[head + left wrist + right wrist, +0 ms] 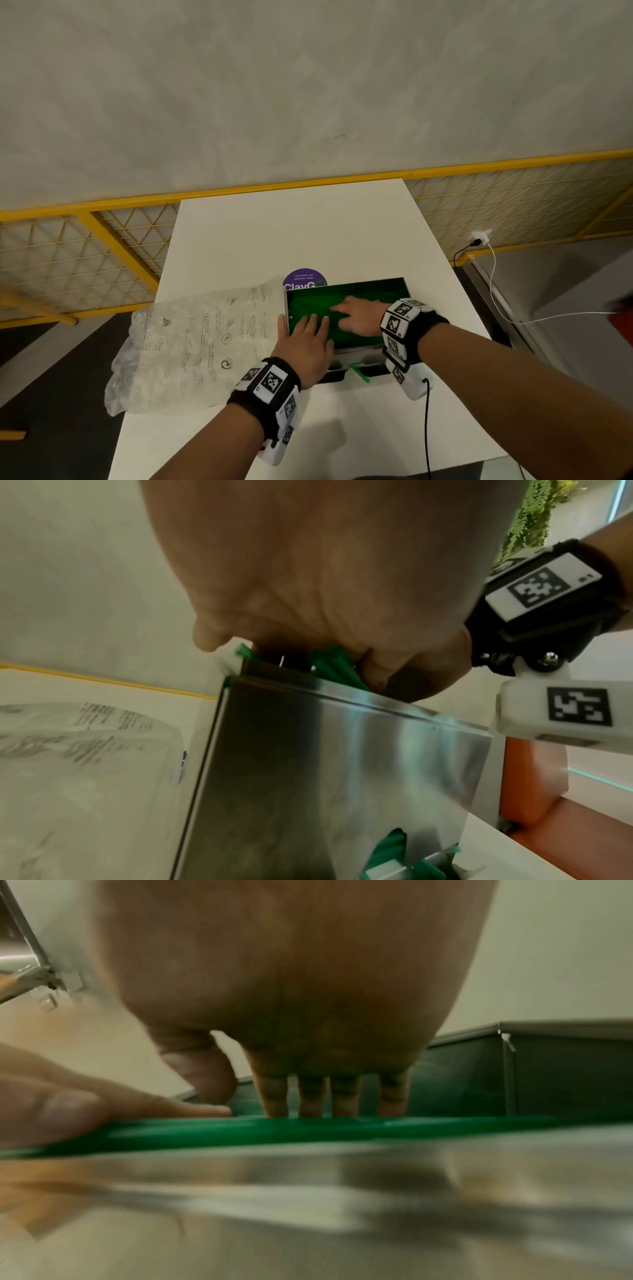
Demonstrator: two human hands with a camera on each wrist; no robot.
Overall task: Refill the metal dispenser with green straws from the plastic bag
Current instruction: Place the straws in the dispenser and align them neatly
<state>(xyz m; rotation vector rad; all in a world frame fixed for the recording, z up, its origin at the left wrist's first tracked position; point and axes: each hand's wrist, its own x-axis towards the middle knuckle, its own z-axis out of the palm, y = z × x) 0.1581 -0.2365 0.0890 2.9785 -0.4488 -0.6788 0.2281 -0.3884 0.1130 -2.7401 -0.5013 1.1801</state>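
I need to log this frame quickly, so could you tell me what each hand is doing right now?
Left hand: open, fingers flat on the green straws in the metal dispenser.
Right hand: open, pressing the straws.

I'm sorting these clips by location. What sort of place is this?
Probably an office or shared pantry. A purple sticker on the white counter reads "Let's keep our pantries clean", and a metal dispenser of green straws stands beside it.

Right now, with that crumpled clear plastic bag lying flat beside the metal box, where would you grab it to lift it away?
Probably at the near, crumpled end of the clear plastic bag, coming from the left with the left hand. That end overhangs the white table edge and is bunched, giving fingers folds to pinch; the rest lies flat against the tabletop.
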